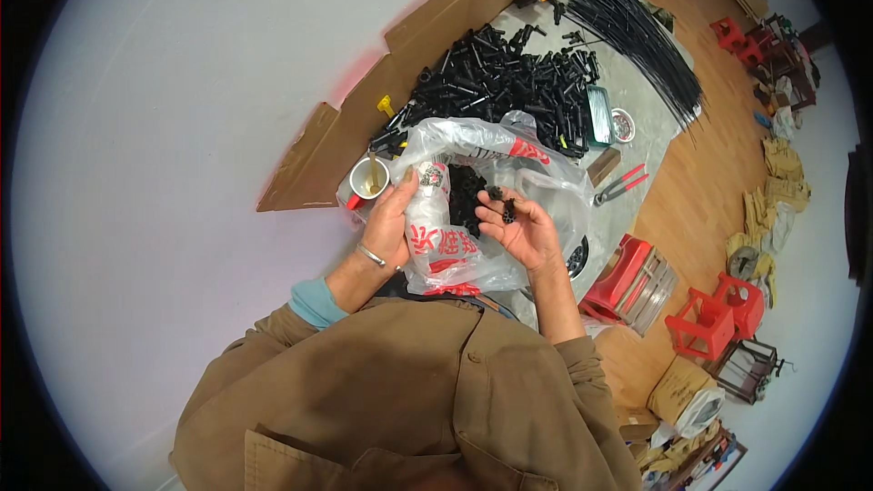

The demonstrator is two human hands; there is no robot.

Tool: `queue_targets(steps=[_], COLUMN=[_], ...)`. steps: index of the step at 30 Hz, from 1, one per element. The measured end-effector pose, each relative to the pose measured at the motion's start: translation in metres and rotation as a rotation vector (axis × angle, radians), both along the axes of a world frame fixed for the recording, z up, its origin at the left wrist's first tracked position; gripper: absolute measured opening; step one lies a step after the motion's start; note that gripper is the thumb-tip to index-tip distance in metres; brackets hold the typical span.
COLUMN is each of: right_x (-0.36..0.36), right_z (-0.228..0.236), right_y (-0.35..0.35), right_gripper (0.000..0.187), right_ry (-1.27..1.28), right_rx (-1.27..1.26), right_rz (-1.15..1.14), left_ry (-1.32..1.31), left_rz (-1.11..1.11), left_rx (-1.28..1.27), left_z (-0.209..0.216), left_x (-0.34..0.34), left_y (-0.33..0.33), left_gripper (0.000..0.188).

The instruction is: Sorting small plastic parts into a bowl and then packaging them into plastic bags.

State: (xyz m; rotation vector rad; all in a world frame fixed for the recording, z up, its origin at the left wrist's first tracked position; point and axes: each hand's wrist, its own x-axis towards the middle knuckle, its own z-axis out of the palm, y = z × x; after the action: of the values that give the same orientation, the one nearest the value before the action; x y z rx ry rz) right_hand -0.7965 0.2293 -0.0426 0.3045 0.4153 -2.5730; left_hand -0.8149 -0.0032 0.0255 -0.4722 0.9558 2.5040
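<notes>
My left hand point(391, 223), a metal bangle on its wrist, closes on the left edge of a clear plastic bag point(429, 218) with red print. The bag's mouth is spread, and a heap of small black plastic parts point(466, 195) shows inside. Over the bag's right side is my right hand point(530, 235), palm up with curled fingers. It holds a few small black plastic parts point(508, 211) between thumb and fingertips; their exact kind is too small to make out.
Beyond the bag lies a large pile of black tubular parts point(491, 77), with cardboard point(318, 141) along its left. A white cup point(368, 176) stands left. Rightward are a green tray point(599, 115), red-handled pincers point(622, 185), long black rods point(637, 45) and red stools point(700, 323).
</notes>
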Motion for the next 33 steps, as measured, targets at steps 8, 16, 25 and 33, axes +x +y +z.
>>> queue_targets(steps=[8,16,25,33], right_x=[0.004,0.011,0.105,0.083], right_z=[0.0,0.019,-0.086,-0.013], right_y=[0.0,0.01,0.16,0.106], right_gripper=[0.046,0.032,0.023,0.03], right_ry=[-0.061,-0.01,-0.118,0.178], right_rx=[0.023,0.345,1.337,1.991], right_rz=[-0.063,0.032,-0.149,-0.414], left_ry=[-0.012,0.036,0.045,0.006], left_rz=[-0.011,0.013,-0.017,0.004], left_rx=[-0.034,-0.023,-0.015,-0.014], left_z=[-0.007,-0.004,-0.001,0.007], left_x=[-0.001,0.001,0.003,0.004], left_y=[0.002,0.003,-0.001,-0.003], left_gripper=[0.039,0.037,0.036,0.033])
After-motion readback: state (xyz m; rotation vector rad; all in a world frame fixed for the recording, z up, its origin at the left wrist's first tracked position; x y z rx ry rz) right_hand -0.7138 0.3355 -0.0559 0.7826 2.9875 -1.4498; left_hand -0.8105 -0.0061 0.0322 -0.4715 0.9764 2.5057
